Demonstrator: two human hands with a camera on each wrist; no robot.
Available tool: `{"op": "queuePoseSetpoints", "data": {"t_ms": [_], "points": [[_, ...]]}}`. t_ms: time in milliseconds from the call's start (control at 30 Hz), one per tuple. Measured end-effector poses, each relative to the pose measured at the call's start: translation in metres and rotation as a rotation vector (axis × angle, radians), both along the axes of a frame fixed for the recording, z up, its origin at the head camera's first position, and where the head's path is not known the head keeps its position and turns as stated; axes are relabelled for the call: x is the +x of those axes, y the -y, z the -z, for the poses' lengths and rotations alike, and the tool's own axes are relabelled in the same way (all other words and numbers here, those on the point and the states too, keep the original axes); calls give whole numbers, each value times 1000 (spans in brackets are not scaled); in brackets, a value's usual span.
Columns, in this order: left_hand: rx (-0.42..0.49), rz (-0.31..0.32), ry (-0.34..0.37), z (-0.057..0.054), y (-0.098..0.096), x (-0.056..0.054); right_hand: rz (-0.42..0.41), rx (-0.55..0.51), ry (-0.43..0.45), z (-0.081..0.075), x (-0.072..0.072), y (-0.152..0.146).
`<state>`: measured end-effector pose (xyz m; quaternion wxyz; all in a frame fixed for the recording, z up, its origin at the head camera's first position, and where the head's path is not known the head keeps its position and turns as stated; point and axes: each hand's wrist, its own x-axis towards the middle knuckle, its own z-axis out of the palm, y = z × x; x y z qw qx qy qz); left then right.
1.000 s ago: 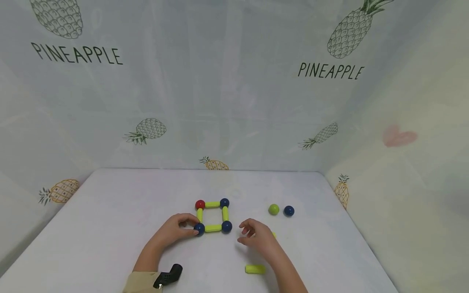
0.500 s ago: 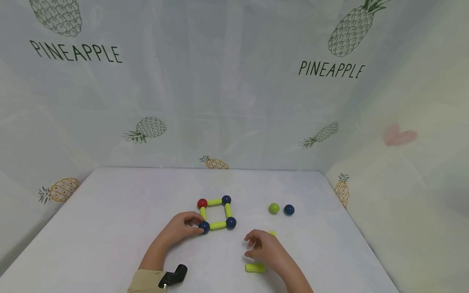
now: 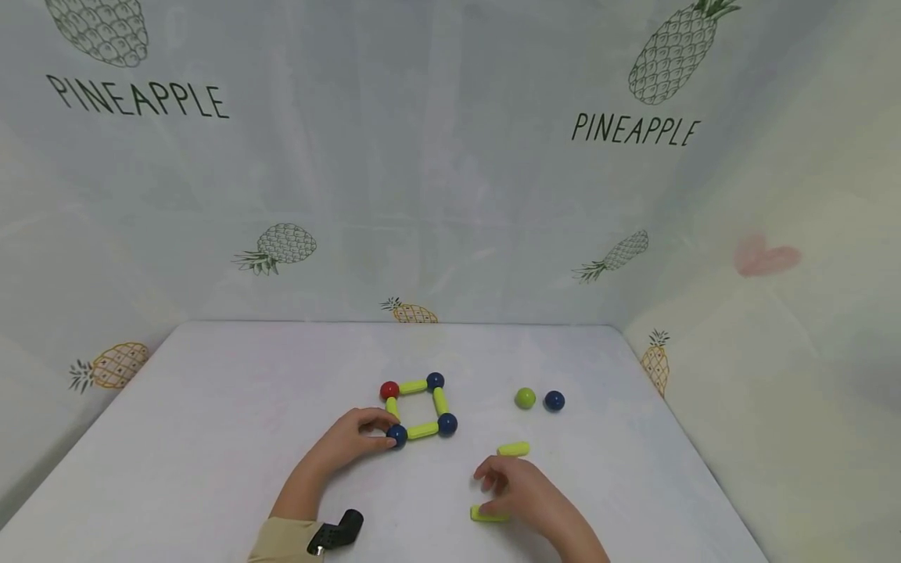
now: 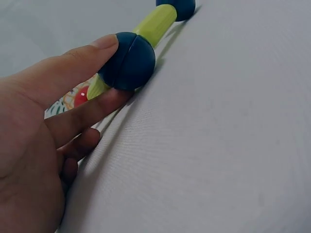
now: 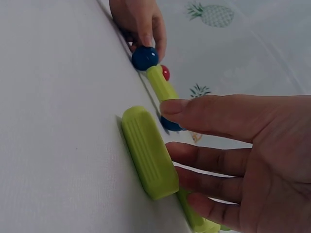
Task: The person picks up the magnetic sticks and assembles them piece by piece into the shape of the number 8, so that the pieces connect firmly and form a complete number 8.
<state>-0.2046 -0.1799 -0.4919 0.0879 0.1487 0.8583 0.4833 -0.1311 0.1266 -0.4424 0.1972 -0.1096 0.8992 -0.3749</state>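
My left hand (image 3: pixel 352 439) pinches a blue ball (image 4: pixel 130 63) between thumb and finger. That ball is the near left corner of a square of yellow-green rods and balls lying on the table; its other corners are a red ball (image 3: pixel 389 390) and two blue balls, one at near right (image 3: pixel 446 424) and one at far right (image 3: pixel 435 381). My right hand (image 3: pixel 531 494) hovers at a loose yellow-green rod (image 5: pixel 148 153), thumb and fingers spread apart. In the right wrist view its fingertips come right up to the rod's side, and the thumb stands off it.
Another yellow-green rod (image 3: pixel 514 449) lies just beyond my right hand. Farther back on the right sit a loose green ball (image 3: pixel 525 398) and a blue ball (image 3: pixel 554 401). A pineapple-print curtain (image 3: pixel 450 195) hangs behind the white table (image 3: pixel 246 383).
The right hand has come down and nearer, from beside the square to the near loose rod. The left hand has shifted slightly right, and the square has moved and turned a little with it.
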Motion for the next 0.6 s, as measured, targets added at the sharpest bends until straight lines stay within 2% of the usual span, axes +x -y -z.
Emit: {"op": "queuePoseSetpoints", "data": {"t_ms": [133, 367, 600], "points": [[-5, 16, -15, 2, 2, -1, -37, -8, -9, 2, 3, -3], [-16, 5, -21, 4, 2, 0, -72, 10, 15, 0, 5, -5], [-26, -7, -25, 5, 2, 1, -119, 13, -22, 2, 6, -5]]}}
